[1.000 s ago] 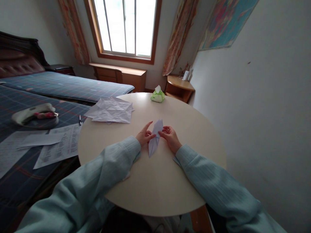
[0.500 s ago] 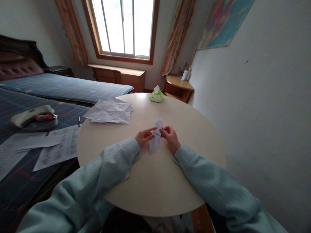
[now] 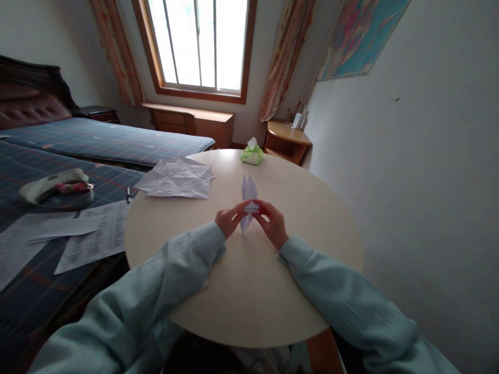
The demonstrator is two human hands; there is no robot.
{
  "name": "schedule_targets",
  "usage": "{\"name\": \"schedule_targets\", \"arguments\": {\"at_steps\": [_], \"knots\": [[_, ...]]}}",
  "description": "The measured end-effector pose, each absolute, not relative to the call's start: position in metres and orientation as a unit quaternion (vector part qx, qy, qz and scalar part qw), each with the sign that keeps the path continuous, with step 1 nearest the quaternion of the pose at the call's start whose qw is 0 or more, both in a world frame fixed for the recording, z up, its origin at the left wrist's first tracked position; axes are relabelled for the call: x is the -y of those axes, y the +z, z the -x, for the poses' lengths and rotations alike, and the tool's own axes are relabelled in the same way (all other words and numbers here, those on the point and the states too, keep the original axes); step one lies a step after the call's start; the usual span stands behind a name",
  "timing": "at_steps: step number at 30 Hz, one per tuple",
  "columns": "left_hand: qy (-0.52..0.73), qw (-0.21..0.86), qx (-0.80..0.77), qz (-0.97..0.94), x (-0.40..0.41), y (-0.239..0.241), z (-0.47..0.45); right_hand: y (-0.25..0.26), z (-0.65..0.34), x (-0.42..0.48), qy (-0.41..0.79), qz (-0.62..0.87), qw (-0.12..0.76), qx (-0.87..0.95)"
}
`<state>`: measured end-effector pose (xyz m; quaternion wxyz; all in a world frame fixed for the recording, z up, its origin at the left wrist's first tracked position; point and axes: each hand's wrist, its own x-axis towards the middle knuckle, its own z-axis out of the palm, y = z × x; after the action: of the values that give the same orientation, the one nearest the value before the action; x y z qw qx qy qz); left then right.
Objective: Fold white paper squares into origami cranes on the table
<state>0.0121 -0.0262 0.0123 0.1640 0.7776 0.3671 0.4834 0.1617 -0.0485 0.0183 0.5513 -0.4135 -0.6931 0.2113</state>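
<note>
A white folded paper piece (image 3: 249,188), like origami, is held upright over the middle of the round table (image 3: 257,291). Two pointed flaps rise at its far end, and another point hangs toward me. My left hand (image 3: 229,218) pinches its middle from the left between thumb and fingers. From the right, my right hand (image 3: 273,221) grips the same middle part, the fingertips of both hands nearly meeting. The fingers cover part of the folds there.
Creased white paper sheets (image 3: 177,177) lie at the table's far left. A green tissue pack (image 3: 252,154) stands at the far edge. On the bed (image 3: 105,137) to the left are printed sheets (image 3: 93,239), a pen (image 3: 128,194) and a white bag (image 3: 56,188). A wall (image 3: 429,182) rises to the right.
The folded paper has turned from a slant to nearly straight, and its far flaps now stand farther from me. Both hands have shifted their hold to its middle, thumbs closer together.
</note>
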Motion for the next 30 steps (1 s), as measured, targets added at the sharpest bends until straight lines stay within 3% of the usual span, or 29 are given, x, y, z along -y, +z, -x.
{"name": "schedule_targets", "arguments": {"at_steps": [5, 12, 24, 30], "knots": [[0.557, 0.034, -0.282, -0.78, 0.029, 0.019, -0.012, 0.023, -0.161, 0.055, 0.024, 0.394, 0.558, 0.73], [0.563, -0.09, -0.303, -0.764, 0.029, 0.024, -0.009, 0.021, -0.163, 0.054, -0.028, 0.411, 0.544, 0.731], [0.544, -0.004, -0.32, -0.776, 0.022, 0.014, -0.009, 0.024, -0.163, 0.056, -0.025, 0.407, 0.547, 0.731], [0.551, -0.023, -0.322, -0.77, 0.022, 0.014, -0.007, 0.024, -0.162, 0.055, -0.03, 0.401, 0.548, 0.733]]}}
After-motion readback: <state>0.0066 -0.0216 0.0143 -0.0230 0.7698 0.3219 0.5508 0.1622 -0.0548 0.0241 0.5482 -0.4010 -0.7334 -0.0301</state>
